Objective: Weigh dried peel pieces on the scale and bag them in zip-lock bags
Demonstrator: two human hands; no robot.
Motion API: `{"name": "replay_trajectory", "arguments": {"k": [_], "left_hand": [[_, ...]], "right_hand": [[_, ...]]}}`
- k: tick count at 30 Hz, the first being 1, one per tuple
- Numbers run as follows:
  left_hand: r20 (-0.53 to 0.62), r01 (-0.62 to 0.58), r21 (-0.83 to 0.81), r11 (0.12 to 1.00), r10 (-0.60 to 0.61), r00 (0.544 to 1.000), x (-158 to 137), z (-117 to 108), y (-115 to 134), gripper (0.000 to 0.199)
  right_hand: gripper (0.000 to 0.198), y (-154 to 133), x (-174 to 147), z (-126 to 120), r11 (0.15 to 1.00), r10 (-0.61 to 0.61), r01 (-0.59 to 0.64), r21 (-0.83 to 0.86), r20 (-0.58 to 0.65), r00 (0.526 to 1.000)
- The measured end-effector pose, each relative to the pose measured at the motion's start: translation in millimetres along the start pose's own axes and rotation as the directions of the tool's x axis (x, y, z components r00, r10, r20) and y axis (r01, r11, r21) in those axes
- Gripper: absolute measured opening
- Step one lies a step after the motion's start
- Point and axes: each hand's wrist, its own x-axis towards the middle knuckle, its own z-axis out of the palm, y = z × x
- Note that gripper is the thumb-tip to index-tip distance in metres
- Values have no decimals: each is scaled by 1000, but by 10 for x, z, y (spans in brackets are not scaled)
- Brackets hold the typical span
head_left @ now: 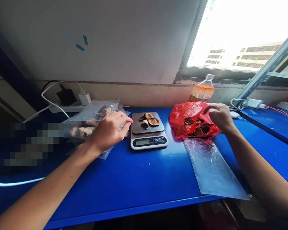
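Several curled, dried brown pieces, like dried mushrooms, lie on the steel plate of a small digital kitchen scale. The lit display seems to read 44. My left hand hovers just left of the plate, its fingers curled together; anything inside them is hidden. At the right, my right hand grips the upper edge of a red plastic bag. More dried brown pieces show in its mouth. A flat clear plastic bag lies below the red one, its upper end against it.
Clear bags with pale brown pieces are heaped behind my left hand. A drink bottle stands behind the red bag. Chargers and white cables run along the wall. The blue table's front edge is near; a metal frame rises at right.
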Motion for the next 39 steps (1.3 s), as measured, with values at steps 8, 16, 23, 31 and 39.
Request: {"name": "replay_trajectory", "arguments": {"k": [8,16,23,31,39], "left_hand": [[27,-46,15,999,46,999,-31,-12,68,26],[30,-177,-63,982,179,983,-41,-46,302,20],[44,-233,-87,969,237,970,-44,-30,303,19],[41,-255,-74,964,259,965,-34,-46,272,19],[70,-272,-70,960,276,958,-44,-67,274,20]], "right_hand": [[12,-85,27,260,999,-48,44,19,290,956],[7,-72,-48,277,1000,-23,13,27,405,914],[11,-101,2,218,998,-43,29,46,336,941],[13,20,70,87,999,-7,-1,45,176,984],[16,23,51,265,998,-62,56,39,208,976]]}}
